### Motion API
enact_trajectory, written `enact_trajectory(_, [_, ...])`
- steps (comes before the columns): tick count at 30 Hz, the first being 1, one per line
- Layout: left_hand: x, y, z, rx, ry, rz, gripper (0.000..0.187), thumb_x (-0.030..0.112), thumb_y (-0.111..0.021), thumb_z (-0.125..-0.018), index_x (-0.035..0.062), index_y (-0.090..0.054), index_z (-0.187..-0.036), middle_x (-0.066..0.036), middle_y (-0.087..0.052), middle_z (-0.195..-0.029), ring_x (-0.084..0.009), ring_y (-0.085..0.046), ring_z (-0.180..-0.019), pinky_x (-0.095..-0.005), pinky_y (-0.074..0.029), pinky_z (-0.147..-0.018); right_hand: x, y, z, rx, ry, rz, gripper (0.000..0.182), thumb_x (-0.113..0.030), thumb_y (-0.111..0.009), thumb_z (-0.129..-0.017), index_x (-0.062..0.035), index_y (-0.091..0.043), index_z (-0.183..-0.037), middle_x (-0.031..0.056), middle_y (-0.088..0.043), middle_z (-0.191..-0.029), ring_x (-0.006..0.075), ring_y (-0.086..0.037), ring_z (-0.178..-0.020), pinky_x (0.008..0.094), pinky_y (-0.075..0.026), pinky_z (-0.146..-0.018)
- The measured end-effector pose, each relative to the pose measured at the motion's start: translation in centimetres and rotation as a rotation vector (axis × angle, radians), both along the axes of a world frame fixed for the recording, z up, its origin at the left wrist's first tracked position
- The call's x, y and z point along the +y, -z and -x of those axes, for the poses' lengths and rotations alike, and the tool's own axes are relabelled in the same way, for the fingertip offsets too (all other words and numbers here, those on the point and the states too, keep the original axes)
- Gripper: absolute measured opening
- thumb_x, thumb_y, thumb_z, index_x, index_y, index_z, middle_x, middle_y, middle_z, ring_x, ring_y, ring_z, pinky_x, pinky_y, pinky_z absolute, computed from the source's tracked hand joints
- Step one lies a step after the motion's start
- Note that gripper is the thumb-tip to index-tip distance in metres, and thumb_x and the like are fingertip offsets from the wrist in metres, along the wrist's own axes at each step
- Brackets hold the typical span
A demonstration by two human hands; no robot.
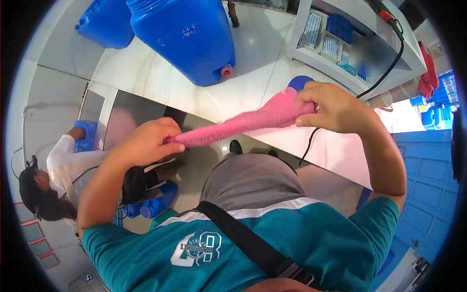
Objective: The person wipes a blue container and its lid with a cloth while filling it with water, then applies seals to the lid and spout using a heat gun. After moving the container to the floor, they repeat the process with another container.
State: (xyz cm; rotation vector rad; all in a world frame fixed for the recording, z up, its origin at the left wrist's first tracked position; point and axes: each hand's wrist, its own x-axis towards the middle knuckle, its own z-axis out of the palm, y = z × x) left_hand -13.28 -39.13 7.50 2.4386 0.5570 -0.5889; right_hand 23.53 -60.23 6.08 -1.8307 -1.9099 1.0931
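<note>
A pink cloth (233, 124) is stretched between my two hands in front of my body, over the near edge of the counter. My left hand (152, 140) pinches its narrow, twisted end between thumb and fingers. At the wider, bunched end, my right hand (333, 108) is closed around the fabric. Just behind my right hand, a round blue object (297, 82) lies on the counter, partly hidden by the cloth and fingers.
A large blue water jug (185, 39) with a red spout stands on the white counter (253, 73), beside another blue container (104, 24). Right of them is a shelf unit (360, 29) with small baskets and a black cable (391, 65). Another person (73, 170) is at the left.
</note>
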Motion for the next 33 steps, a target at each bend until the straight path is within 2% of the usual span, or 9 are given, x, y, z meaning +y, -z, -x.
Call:
enact_trajectory(2, [1.2, -0.2, -0.2, -0.013, 0.097, 0.023, 0.039, 0.03, -0.076, -0.091, -0.0028, -0.068, -0.111, -0.01, -0.067, -0.115, -0.0203, -0.061, -0.115, -0.0377, -0.048, -0.099, 0.3, 0.1, -1.3, -0.123, -0.068, -0.076, 0.032, -0.025, -0.066, -0.094, 0.0005, -0.065, -0.113, 0.0084, -0.067, -0.112, 0.0151, -0.06, -0.102, 0.0301, -0.049, -0.089])
enact_trajectory(5, [4.0, 2.7, -1.1, -0.051, -0.529, 0.864, 0.041, 0.029, -0.071, -0.095, 0.0, -0.065, -0.124, -0.007, -0.066, -0.126, -0.0155, -0.062, -0.114, -0.0341, -0.05, -0.099, 3.1, 3.8, -2.9, 0.795, 0.403, 0.133, 0.033, -0.032, -0.065, -0.097, -0.0024, -0.066, -0.111, 0.0013, -0.061, -0.097, 0.0115, -0.057, -0.089, 0.0295, -0.049, -0.082])
enact_trajectory(11, [-3.5, 0.8, -9.7, -0.457, -0.891, 1.114, 0.046, 0.03, -0.067, -0.098, 0.0009, -0.056, -0.132, -0.007, -0.065, -0.124, -0.0119, -0.063, -0.108, -0.0278, -0.053, -0.09, 2.4, 0.5, 6.0, 0.765, 0.231, -0.145, 0.033, -0.033, -0.055, -0.104, -0.0077, -0.065, -0.122, 0.0069, -0.067, -0.112, 0.0165, -0.062, -0.102, 0.0318, -0.05, -0.085])
enact_trajectory(18, [-3.5, -3.2, -13.4, -0.661, -0.382, 0.824, 0.042, 0.039, -0.061, -0.101, 0.0031, -0.059, -0.123, 0.0, -0.061, -0.105, -0.0057, -0.057, -0.087, -0.0235, -0.047, -0.073, 6.5, 7.3, 7.7, -0.17, 0.111, -1.261, 0.044, -0.021, -0.07, -0.09, -0.0169, -0.063, -0.134, 0.0152, -0.043, -0.153, 0.0429, -0.039, -0.14, 0.06, -0.035, -0.109])
enact_trajectory(20, [-3.6, -4.7, -13.8, -0.653, -0.292, 0.769, 0.048, 0.045, -0.061, -0.101, 0.0018, -0.061, -0.121, -0.005, -0.062, -0.106, -0.0105, -0.061, -0.089, -0.0252, -0.049, -0.075, 9.2, 6.9, 9.9, 0.185, 0.289, -1.485, 0.055, -0.021, -0.072, -0.09, -0.0142, -0.055, -0.141, 0.0188, -0.04, -0.153, 0.0427, -0.038, -0.14, 0.058, -0.034, -0.111])
enact_trajectory(23, [-1.7, -4.0, -13.5, -0.881, 0.187, -0.577, 0.051, 0.049, -0.065, -0.097, 0.0017, -0.066, -0.117, -0.015, -0.062, -0.111, -0.0262, -0.061, -0.106, -0.0356, -0.048, -0.092, 13.7, 5.8, 12.1, 0.386, 0.541, -1.551, 0.061, -0.021, -0.069, -0.093, -0.0071, -0.046, -0.147, 0.0223, -0.039, -0.151, 0.039, -0.041, -0.138, 0.05, -0.036, -0.113])
enact_trajectory(26, [1.7, -5.7, -11.9, -0.92, 0.098, -0.784, 0.052, 0.045, -0.059, -0.1, 0.0035, -0.06, -0.131, -0.015, -0.056, -0.133, -0.0273, -0.052, -0.123, -0.04, -0.038, -0.107, 18.8, 5.4, 11.5, 0.912, 0.745, -1.314, 0.049, -0.019, -0.064, -0.097, -0.0027, -0.049, -0.14, 0.0206, -0.047, -0.139, 0.0332, -0.049, -0.128, 0.0416, -0.043, -0.107])
enact_trajectory(28, [6.6, -5.6, -10.4, -1.312, -0.112, -0.639, 0.048, 0.037, -0.071, -0.095, 0.0037, -0.062, -0.128, -0.017, -0.06, -0.127, -0.0271, -0.055, -0.117, -0.0435, -0.041, -0.104, 20.1, 3.8, 9.2, 0.844, 0.866, -1.35, 0.04, -0.016, -0.063, -0.098, -0.0034, -0.052, -0.134, 0.0174, -0.051, -0.13, 0.032, -0.054, -0.118, 0.0426, -0.045, -0.102])
enact_trajectory(33, [17.1, -3.6, -11.6, -1.53, -0.53, 0.258, 0.078, 0.062, -0.036, -0.104, 0.0012, -0.035, -0.153, -0.016, -0.047, -0.15, -0.0261, -0.047, -0.135, -0.0379, -0.036, -0.113, 22.9, 0.5, 9.9, 0.026, 0.323, -1.656, 0.033, -0.021, -0.078, -0.08, -0.0145, -0.064, -0.109, 0.0109, -0.055, -0.121, 0.0349, -0.051, -0.118, 0.0481, -0.044, -0.101])
